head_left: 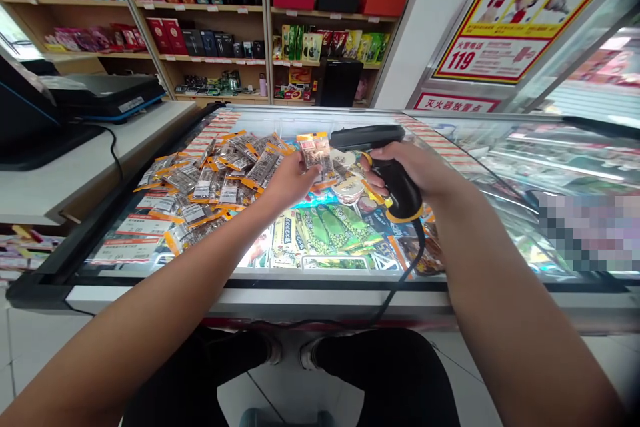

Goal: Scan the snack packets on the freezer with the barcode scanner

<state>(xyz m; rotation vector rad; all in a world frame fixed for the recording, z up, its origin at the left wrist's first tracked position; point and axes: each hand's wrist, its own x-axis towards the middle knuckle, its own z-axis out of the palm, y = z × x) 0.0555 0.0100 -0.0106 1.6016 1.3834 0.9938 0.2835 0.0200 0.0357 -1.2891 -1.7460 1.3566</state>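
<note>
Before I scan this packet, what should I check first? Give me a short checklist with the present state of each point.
1. Left hand grips the packet firmly: ok, fingers pinch its lower edge and it is lifted off the pile.
2. Right hand holds the scanner by its handle: ok.
3. Scanner head points at the packet: ok, the head sits right beside it.
4. Barcode faces the scanner: cannot tell, the print is too small.
5. Only one packet in the left hand: cannot tell.
6. Cable hangs free: ok, it drops over the freezer front edge.
</note>
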